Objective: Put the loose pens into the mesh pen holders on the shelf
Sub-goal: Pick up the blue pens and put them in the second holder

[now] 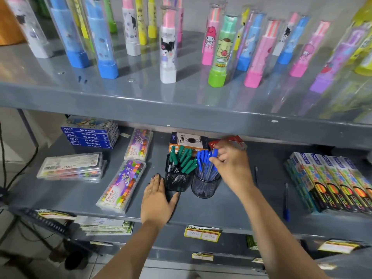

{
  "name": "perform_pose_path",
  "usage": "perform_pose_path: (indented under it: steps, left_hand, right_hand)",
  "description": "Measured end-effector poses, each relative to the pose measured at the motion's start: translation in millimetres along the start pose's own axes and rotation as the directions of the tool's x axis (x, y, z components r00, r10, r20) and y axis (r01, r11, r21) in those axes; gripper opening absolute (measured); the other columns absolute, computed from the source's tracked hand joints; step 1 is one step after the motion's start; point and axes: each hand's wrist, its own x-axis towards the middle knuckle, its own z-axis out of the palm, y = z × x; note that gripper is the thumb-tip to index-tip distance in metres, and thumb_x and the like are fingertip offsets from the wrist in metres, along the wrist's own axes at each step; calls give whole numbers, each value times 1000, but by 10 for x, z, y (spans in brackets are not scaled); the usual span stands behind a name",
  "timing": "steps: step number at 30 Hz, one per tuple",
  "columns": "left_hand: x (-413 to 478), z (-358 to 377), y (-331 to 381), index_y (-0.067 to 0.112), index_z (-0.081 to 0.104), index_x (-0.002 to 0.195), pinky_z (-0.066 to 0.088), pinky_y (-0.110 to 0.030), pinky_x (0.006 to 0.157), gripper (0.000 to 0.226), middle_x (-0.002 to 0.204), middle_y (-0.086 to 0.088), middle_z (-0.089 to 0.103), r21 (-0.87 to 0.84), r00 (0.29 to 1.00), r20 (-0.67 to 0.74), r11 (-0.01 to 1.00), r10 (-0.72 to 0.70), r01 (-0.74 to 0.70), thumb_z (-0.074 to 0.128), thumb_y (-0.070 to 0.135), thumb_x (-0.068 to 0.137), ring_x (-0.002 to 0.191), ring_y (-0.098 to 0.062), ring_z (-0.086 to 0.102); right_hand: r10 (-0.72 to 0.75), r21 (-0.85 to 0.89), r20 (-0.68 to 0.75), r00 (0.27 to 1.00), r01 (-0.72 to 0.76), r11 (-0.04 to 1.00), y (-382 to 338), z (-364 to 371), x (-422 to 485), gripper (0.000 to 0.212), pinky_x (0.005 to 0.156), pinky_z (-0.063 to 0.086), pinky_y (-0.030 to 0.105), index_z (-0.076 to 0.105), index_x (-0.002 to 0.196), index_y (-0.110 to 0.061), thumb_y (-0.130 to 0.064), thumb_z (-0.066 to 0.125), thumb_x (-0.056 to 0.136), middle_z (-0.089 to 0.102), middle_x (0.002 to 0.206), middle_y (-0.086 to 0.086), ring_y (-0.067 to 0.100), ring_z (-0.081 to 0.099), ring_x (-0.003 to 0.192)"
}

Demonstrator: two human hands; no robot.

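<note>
Two black mesh pen holders stand side by side on the middle shelf [231, 210]. The square holder [177, 183] is packed with green-capped pens [184, 159]. The round holder [204, 187] is full of blue-capped pens [203, 161]. My left hand [158, 198] rests flat on the shelf against the square holder's left side. My right hand [231, 162] hovers over the round holder, its fingertips pinching the blue cap of a pen at the top of the bunch. One loose blue pen [285, 202] lies on the shelf to the right, and a thin dark pen [256, 175] lies nearer the holders.
Oil pastel boxes [122, 185] lie left of the holders, a stack of blue boxes [90, 136] behind them. Pen cartons [189, 142] sit behind the holders. Colour pencil packs [330, 182] fill the right end. Tall character pencil cases [168, 45] stand on the upper shelf.
</note>
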Motion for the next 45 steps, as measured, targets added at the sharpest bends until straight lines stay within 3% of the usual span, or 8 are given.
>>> perform_pose_path:
  steps: [7,10,14,21,26,30,36,45]
  left_hand:
    - [8,8,3,9,30,149,15,-34,120,83,159,-8,27,1,1000,3,1000,-5,5,39,65,89,147,-22,19]
    - [5,8,5,8,32,148,16,-35,120,83,158,-9,29,10,1000,-5,1000,4,-4,40,64,89,146,-23,21]
    - [12,13,-3,9,31,149,17,-35,120,83,158,-9,29,8,1000,-6,1000,0,0,41,65,88,146,-22,21]
    - [6,10,14,9,32,148,19,-36,120,82,157,-9,30,13,1000,-6,1000,-1,1,41,65,89,146,-23,22]
    - [8,6,7,10,31,149,19,-36,120,83,158,-8,29,10,1000,5,1000,-11,11,40,66,88,146,-23,21]
    - [4,-3,15,8,30,149,18,-36,120,83,158,-9,29,14,1000,7,1000,-8,8,40,65,89,146,-23,21]
    - [2,-14,22,9,32,148,17,-35,120,83,158,-9,29,10,1000,2,1000,-2,2,38,65,88,146,-23,21]
    - [-6,-25,22,9,30,149,16,-34,120,83,158,-8,27,9,1000,7,1000,-5,5,38,65,89,147,-22,20]
  right_hand:
    - [-162,-142,-95,982,148,979,243,151,-37,12,71,43,23,74,86,-15,-23,66,84,66,94,3,18,60,87]
    - [25,-130,-266,964,-62,990,522,-44,-15,13,71,50,33,72,84,-15,-19,60,83,70,88,12,31,65,83]
    - [454,-328,-165,876,-482,812,1185,-199,-127,28,79,52,42,68,98,0,-25,60,86,68,104,27,42,64,97]
    - [501,-281,-152,852,-523,804,1531,-1,-352,21,59,45,31,71,76,-4,-17,57,84,69,80,20,38,65,74]
    - [351,-82,-353,868,-402,912,1418,-111,-359,18,54,41,29,66,61,-3,-8,54,73,55,54,16,37,59,59]
    - [212,80,-488,847,-199,977,1070,-403,-279,16,71,43,23,74,91,-5,0,67,77,68,85,18,29,63,75]
    - [191,549,-443,876,96,830,254,-657,-117,38,67,53,28,59,77,-30,4,75,73,67,71,-3,17,63,65]
    - [33,219,-101,994,-10,976,142,138,-60,26,76,57,24,68,104,-21,-11,72,80,67,79,-12,-6,60,63]
